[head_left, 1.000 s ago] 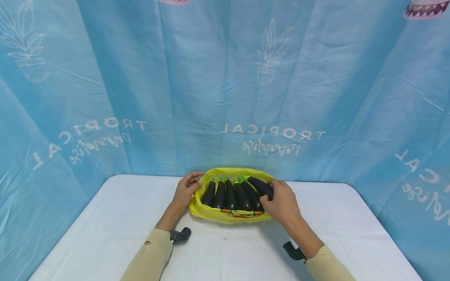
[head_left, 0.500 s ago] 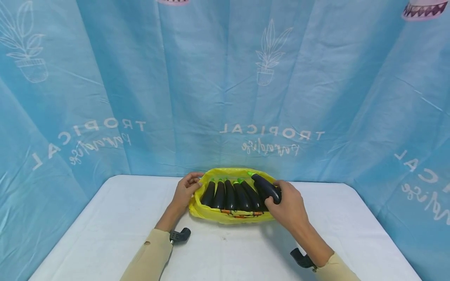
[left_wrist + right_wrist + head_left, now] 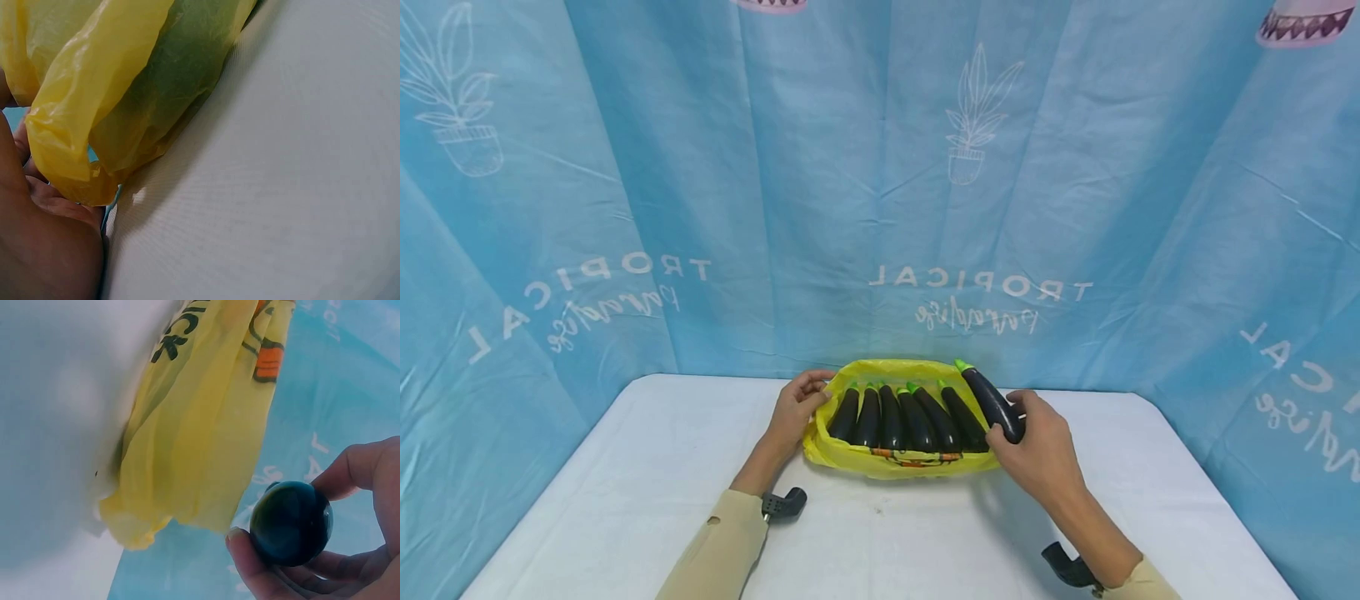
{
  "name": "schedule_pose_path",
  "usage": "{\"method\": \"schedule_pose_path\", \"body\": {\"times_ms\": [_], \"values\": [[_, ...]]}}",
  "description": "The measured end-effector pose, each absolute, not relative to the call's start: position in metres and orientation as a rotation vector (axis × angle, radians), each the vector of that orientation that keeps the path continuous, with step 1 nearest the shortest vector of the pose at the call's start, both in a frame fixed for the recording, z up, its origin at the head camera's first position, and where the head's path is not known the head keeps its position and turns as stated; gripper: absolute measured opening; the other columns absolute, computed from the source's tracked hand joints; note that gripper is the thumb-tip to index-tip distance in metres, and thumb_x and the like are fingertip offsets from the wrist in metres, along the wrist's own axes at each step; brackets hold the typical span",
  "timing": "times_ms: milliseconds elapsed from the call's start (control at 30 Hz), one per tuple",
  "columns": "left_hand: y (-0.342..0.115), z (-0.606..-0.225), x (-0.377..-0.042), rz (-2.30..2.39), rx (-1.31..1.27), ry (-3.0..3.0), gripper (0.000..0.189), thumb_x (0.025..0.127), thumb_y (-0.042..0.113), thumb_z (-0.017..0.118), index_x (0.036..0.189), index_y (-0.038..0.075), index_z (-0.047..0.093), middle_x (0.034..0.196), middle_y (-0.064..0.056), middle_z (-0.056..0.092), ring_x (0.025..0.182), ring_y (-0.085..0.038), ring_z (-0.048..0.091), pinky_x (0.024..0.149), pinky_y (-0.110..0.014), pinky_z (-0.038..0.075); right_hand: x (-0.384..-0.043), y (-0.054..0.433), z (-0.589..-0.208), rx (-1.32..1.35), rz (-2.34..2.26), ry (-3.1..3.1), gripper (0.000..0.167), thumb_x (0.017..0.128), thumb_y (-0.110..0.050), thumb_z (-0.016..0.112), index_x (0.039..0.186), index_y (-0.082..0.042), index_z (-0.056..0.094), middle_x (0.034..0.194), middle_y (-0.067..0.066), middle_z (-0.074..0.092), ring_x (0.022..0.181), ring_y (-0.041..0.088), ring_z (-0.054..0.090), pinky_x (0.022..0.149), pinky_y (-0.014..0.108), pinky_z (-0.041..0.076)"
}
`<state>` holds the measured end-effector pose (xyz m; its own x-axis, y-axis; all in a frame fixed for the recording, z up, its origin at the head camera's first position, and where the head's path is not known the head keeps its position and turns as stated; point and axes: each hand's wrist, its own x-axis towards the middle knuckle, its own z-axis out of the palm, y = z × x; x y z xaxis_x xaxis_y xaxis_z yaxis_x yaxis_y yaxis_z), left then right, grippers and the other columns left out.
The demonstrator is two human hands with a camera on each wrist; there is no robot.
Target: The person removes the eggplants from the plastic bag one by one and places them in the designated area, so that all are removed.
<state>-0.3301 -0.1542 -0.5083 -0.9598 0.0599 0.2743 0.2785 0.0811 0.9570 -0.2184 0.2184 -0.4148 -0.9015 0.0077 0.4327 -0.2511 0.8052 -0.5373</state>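
The right hand pinches a glossy, dark-purple, green-capped eggplant by its blunt end, probably firm, slick and best held there; the left hand pinches the thin yellow plastic bag between them.

Beige sleeves, black wrist mounts, apparently plastic

Blue printed curtain behind a white table.

Blue printed curtain behind white table
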Motion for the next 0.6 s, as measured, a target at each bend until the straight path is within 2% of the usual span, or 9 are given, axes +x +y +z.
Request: {"method": "schedule_pose_path", "body": {"times_ms": [333,600], "values": [[-0.154,-0.507,-0.331,-2.012,-0.324,-2.189,0.036,0.101,0.005,0.061,0.136,0.001,0.065,0.105,-0.01,0.06,0.09,-0.019,0.057,0.078,-0.019,0.053,-0.213,0.234,-0.417,0.11,0.831,-2.606,0.044,0.09,-0.018,0.073,0.128,0.002,0.062,0.107,0.017,0.07,0.081,0.025,0.063,0.064,0.032,0.055],[-0.154,-0.506,-0.33,-2.015,-0.321,-2.187,0.033,0.101,0.005,0.062,0.134,0.001,0.066,0.104,-0.011,0.059,0.09,-0.02,0.056,0.078,-0.02,0.052,-0.218,0.248,-0.419,0.059,0.807,-2.63,0.043,0.093,-0.018,0.069,0.129,0.005,0.06,0.107,0.02,0.07,0.081,0.027,0.063,0.065,0.035,0.053]]}}
